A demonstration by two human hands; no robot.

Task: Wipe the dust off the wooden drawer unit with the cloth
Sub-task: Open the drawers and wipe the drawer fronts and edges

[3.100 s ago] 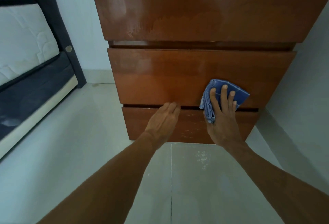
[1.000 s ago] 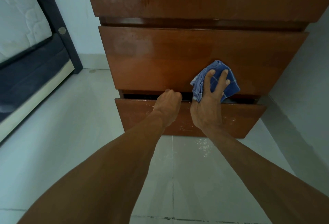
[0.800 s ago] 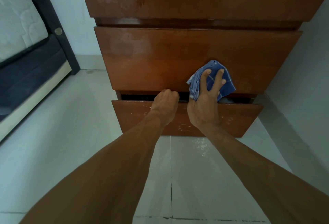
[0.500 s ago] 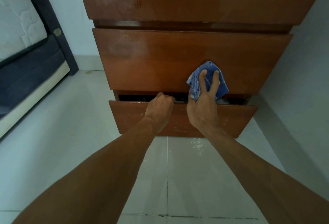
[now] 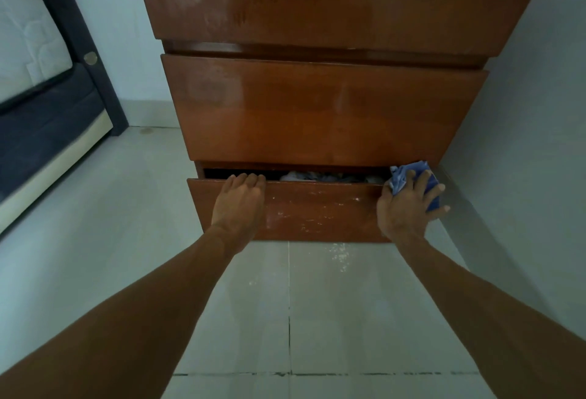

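Honestly, just a soft, floppy blue cloth (image 5: 400,176), next to no weight, bunches easily, so best kept pinned under a flat palm rather than pinched by a corner. Sits at the right end of the bottom drawer (image 5: 317,211) front, pressed there by the right hand (image 5: 407,205), fingers splayed and straight. Left hand (image 5: 239,200) nearer that drawer's left end, fingers hooked over its top lip. Pale specks (image 5: 317,224) across the drawer front; rest of the stiff, glossy drawer unit (image 5: 317,107) above it.
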